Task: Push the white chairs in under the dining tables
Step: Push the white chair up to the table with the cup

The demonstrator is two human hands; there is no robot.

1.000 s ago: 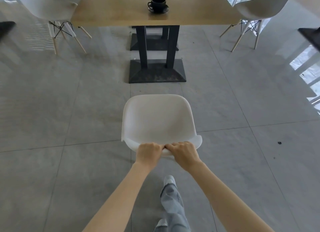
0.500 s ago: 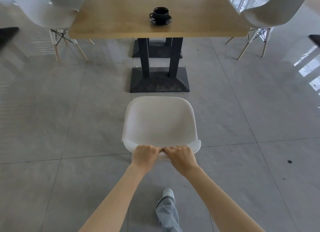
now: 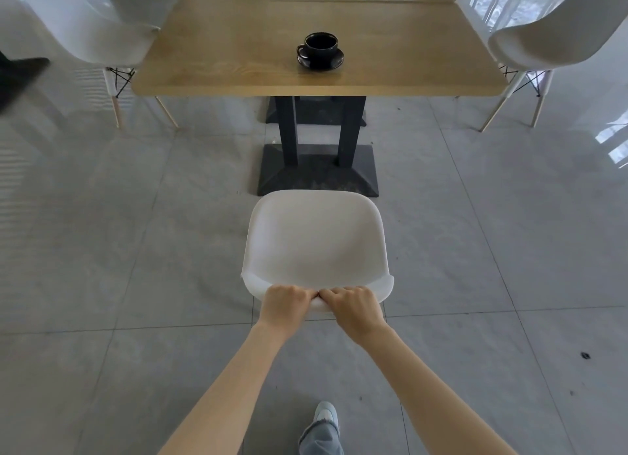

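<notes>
A white shell chair (image 3: 316, 244) stands on the grey tiled floor in front of me, its seat facing a wooden dining table (image 3: 238, 64). My left hand (image 3: 285, 305) and my right hand (image 3: 353, 307) grip the top edge of its backrest side by side, knuckles touching. The seat's front edge reaches the table's black pedestal base (image 3: 317, 176); the seat is still outside the tabletop's near edge. The chair's legs are hidden under the seat.
A black cup on a saucer (image 3: 320, 51) sits near the table's front edge. One white chair (image 3: 85, 30) stands at the table's left side, another (image 3: 557, 30) at its right, both with wooden legs. My shoe (image 3: 326, 415) is on the floor below.
The chair and both hands have moved forward toward the table. The seat's front edge now reaches the pedestal base, and the table fills more of the view. My foot has stepped forward.
</notes>
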